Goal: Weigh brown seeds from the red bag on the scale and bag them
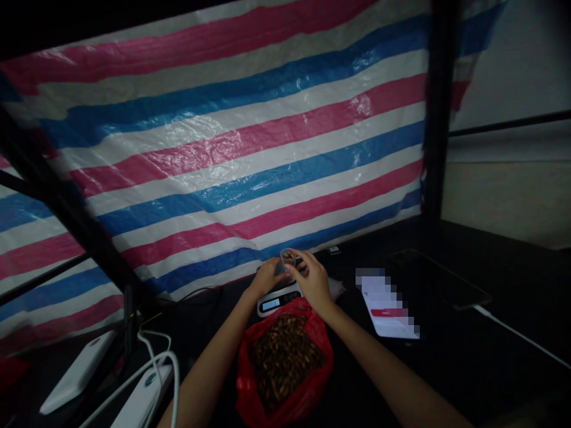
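The right grip point(313, 282) is nearly closed around one small clear cup point(286, 261); the left grip point(267, 277) half-curls beside it, too dim to tell whether it holds. The cup, between both grips, contains brown bits point(289, 255). Below the grips sit one scale point(272, 304) and one red bag point(244, 380) of brown pieces point(285, 356).

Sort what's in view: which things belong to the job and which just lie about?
Apparently in use:
clear plastic cup, between left hand and right hand
digital scale
red plastic bag of small brown pieces

Apparently lying about:
lit phone
dark phone with white cable
two white devices, possibly power banks
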Available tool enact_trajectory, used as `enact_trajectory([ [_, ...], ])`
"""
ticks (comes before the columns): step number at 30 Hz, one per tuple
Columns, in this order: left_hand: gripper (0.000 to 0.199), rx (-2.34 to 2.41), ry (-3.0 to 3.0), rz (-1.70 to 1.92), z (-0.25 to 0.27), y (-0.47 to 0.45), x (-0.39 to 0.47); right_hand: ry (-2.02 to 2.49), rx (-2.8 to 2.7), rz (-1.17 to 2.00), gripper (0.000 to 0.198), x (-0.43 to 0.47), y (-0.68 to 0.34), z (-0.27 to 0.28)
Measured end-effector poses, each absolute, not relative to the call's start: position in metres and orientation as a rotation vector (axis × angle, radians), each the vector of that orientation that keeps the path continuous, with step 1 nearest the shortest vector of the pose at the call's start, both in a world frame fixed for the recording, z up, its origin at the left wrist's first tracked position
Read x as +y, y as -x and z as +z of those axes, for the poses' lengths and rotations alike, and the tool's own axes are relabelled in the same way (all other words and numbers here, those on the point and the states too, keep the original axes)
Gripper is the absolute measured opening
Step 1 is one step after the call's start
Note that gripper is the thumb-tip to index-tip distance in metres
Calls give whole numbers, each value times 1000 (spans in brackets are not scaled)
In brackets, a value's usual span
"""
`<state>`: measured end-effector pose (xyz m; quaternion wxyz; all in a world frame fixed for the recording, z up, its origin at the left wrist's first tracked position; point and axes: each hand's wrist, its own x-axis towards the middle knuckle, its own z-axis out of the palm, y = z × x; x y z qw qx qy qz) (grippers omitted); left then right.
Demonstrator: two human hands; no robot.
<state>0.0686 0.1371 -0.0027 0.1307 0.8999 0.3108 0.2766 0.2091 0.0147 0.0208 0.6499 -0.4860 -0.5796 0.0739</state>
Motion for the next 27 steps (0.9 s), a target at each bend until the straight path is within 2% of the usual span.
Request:
enact_trajectory([
  [8, 53, 889, -2537, 912, -14, -52, 117, 1041, -1330, 166, 34, 8, -203, 25],
  [15, 38, 960, -2214, 1156, -6, -42, 93, 1088, -1456, 155, 33, 4, -199, 23],
  [21, 41, 844, -1800, 1264, -2, -7, 59, 1177, -1670, 58, 32, 11, -206, 18],
  [27, 45, 900, -1819, 1503, -13, -13, 21, 1179, -1859, 98, 38, 12, -203, 15],
])
